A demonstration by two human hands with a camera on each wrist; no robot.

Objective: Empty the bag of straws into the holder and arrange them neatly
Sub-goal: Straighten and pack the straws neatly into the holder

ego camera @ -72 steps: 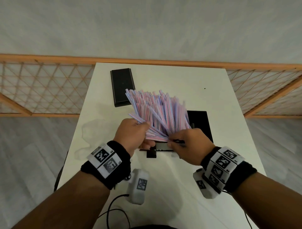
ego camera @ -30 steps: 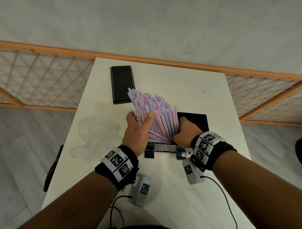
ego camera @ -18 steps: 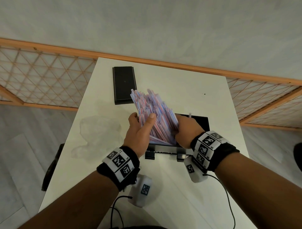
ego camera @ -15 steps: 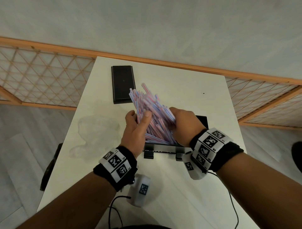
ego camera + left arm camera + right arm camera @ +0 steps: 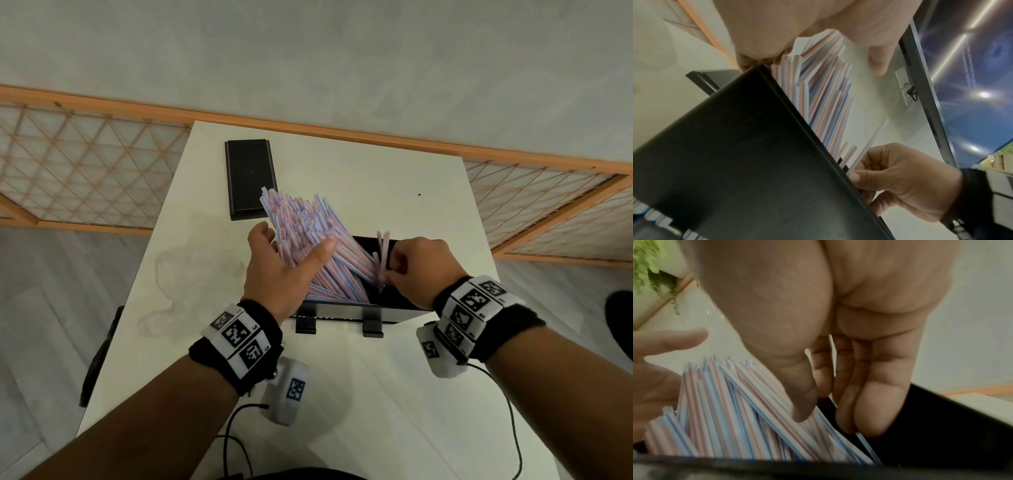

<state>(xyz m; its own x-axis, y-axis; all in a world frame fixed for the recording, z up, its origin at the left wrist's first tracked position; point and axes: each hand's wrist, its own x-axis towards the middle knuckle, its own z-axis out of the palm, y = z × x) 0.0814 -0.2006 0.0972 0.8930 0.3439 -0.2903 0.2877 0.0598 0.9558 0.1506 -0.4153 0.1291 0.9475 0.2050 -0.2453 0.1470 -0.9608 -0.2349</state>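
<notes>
brace leaning pink-and-blue striped plastic straws (image 5: 308, 246) with open, straight-fingered left hand (image 5: 281, 270); right hand (image 5: 419, 269) pinching few stray straws (image 5: 382, 253), tuck upright into black rectangular holder (image 5: 394, 310).

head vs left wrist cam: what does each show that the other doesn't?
Head only: the whole white table, the black lid lying flat beyond the holder, the crumpled clear bag at the left, both wristbands and the lattice fence.

Left wrist only: the holder's dark outer wall from below, wall sockets and a ceiling with strip lights.

Both: the striped straws leaning left in the holder, the left hand spread against them, and the right hand pinching a loose straw.
</notes>
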